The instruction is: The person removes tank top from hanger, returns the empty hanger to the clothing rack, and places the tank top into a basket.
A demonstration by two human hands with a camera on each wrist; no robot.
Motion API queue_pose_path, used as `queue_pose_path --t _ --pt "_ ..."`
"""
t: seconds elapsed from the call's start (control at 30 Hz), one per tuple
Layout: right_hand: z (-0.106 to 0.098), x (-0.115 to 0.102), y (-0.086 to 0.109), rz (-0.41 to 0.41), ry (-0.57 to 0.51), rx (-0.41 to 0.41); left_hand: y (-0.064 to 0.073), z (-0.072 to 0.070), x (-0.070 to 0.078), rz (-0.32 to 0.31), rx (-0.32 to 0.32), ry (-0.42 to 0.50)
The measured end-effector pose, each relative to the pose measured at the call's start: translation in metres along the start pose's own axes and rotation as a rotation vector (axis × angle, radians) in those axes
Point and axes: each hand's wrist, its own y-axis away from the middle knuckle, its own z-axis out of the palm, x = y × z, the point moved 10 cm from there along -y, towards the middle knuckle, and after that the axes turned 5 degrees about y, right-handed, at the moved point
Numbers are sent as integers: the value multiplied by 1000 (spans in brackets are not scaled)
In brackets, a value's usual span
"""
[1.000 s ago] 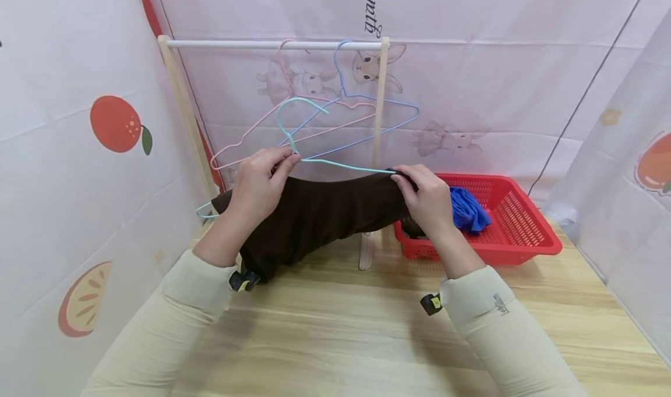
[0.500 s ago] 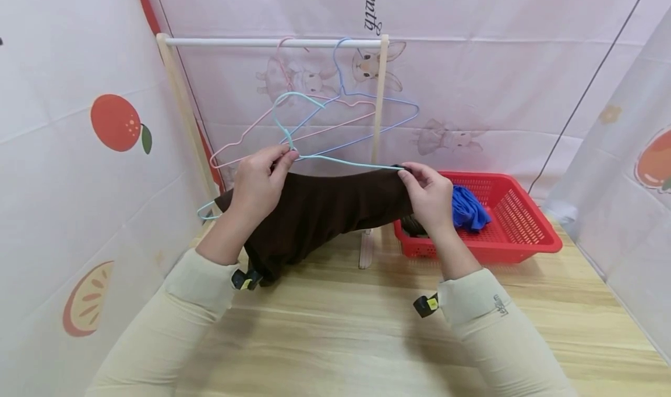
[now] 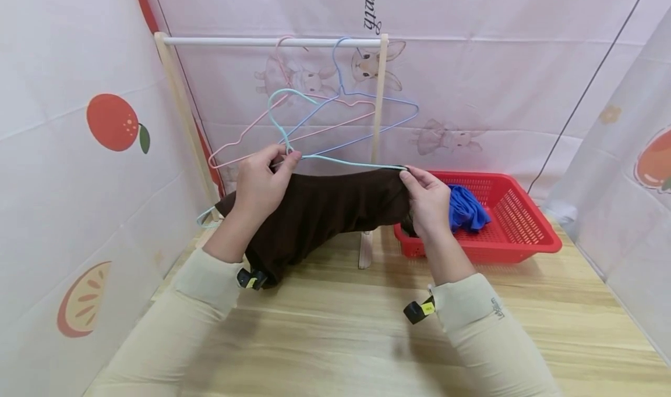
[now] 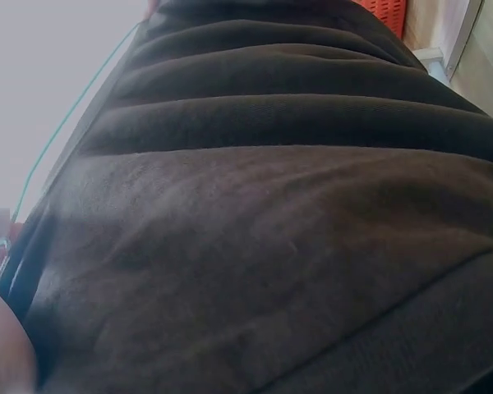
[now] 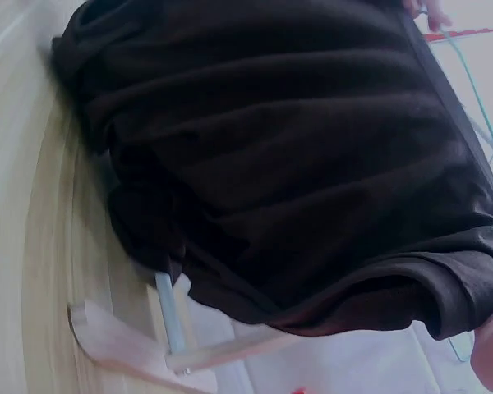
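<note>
A mint-green wire hanger (image 3: 346, 162) is held up above the table, its hook leaning to the upper right. A dark brown garment (image 3: 335, 202) hangs from it in folds, and the hanger's left end pokes out past the cloth. My left hand (image 3: 264, 178) pinches the hanger at the base of its hook. With thumb and fingertips, my right hand (image 3: 431, 199) grips the garment's top edge and the hanger's right arm together. Brown cloth (image 4: 255, 213) fills most of the left wrist view. The right wrist view shows the garment's opening (image 5: 378, 283) near that hand.
Behind the garment stands a rack with a white rail (image 3: 225, 42) and wooden posts. A pink hanger (image 3: 230, 146) and a blue hanger (image 3: 401, 103) hang from the rail. At right, a red basket (image 3: 524, 216) holds blue cloth (image 3: 468, 208) and some dark cloth on the wooden table (image 3: 335, 339).
My right hand has moved slightly right and up, drawing the garment's edge further along the hanger's arm. The hanger's hook has shifted a little left and up.
</note>
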Motion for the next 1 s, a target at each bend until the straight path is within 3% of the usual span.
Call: queue_pose_path --t 0.17,0.47,1.0 --pt "2 9 0 83 -166 18 0 1 -5 -21 7 19" --pt "7 13 3 138 -397 14 0 4 -11 -52 -5 99" --pt "16 22 8 173 -595 -17 0 0 -15 -117 25 114"
